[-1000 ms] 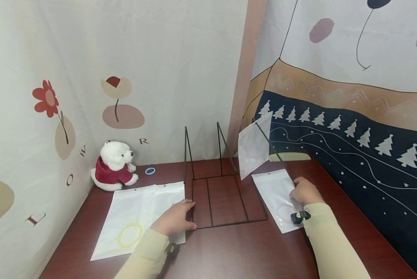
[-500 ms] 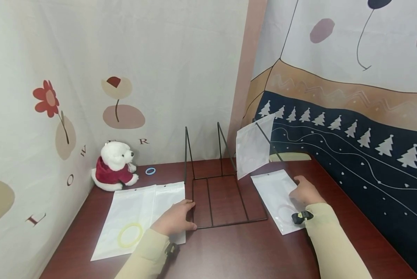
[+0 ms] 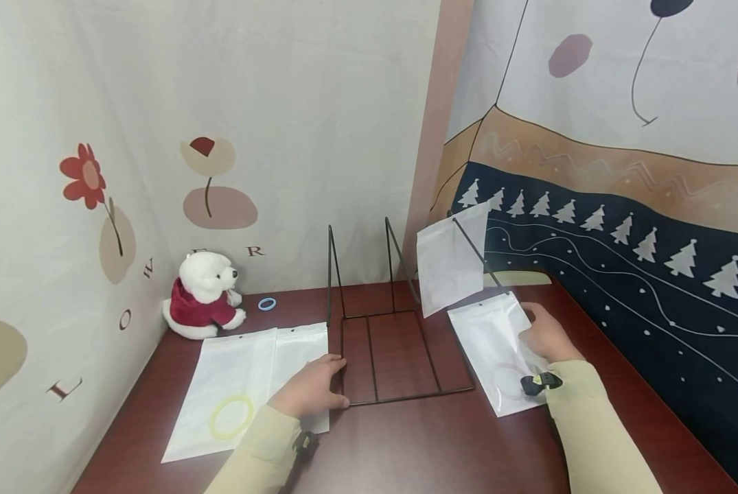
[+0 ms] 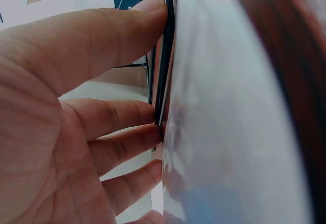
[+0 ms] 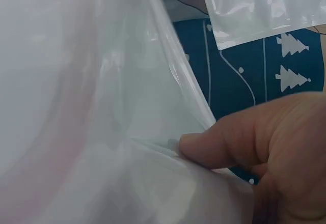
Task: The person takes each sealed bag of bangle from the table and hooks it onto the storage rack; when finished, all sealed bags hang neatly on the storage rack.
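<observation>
My right hand (image 3: 548, 332) pinches the right edge of a white plastic zip bag (image 3: 489, 343), whose upper part stands off the table. A pale pink ring (image 3: 508, 381) shows faintly through this bag. In the right wrist view the thumb (image 5: 204, 150) presses a crease into the bag; the fingers are mostly hidden behind it. My left hand (image 3: 309, 387) touches the near left corner of a black wire rack (image 3: 399, 396), thumb and fingers spread and fairly straight along the wire. Another white bag (image 3: 449, 261) hangs on the rack's right prong (image 3: 475, 251).
Left of the rack, white bags (image 3: 270, 343) lie side by side, one with a yellow ring (image 3: 231, 416) inside. Behind them sit a white plush bear (image 3: 206, 295) in a red coat and a small blue ring (image 3: 267, 304). Fabric walls (image 3: 319, 137) border the dark red table (image 3: 406, 453).
My right hand has shifted slightly right and raised the bag's edge, tilting it off the table. The hanging bag has swung round to face forward. My left hand stays at the rack corner.
</observation>
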Available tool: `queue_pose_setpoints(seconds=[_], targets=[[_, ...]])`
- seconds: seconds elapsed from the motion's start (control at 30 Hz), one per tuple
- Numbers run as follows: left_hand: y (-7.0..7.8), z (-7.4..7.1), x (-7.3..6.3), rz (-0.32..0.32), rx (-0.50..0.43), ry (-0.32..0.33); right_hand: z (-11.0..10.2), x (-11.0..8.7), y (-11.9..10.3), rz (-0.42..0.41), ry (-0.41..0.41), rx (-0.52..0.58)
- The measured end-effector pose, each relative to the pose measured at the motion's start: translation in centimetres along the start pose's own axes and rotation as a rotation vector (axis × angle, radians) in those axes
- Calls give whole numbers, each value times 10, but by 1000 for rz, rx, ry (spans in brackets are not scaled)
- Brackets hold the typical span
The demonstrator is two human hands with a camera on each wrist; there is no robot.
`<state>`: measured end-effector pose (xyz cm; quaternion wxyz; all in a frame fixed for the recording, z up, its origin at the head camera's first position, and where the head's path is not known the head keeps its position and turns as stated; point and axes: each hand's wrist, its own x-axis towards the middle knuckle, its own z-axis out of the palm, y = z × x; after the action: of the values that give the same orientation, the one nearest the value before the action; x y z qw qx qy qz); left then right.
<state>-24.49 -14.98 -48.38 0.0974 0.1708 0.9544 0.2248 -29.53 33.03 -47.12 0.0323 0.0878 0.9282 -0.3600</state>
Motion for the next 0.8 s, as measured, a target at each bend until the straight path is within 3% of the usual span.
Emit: queue_pose_setpoints(seconds=[0.33, 0.6, 0.8], targets=[[1, -1, 0, 7, 9, -1, -4, 1, -6, -157, -31, -29], [0, 0, 0, 8, 12, 5, -7, -5, -10, -177, -10, -82], [-2, 2, 1, 7, 5, -1, -11, -7, -11, -147, 17, -15]])
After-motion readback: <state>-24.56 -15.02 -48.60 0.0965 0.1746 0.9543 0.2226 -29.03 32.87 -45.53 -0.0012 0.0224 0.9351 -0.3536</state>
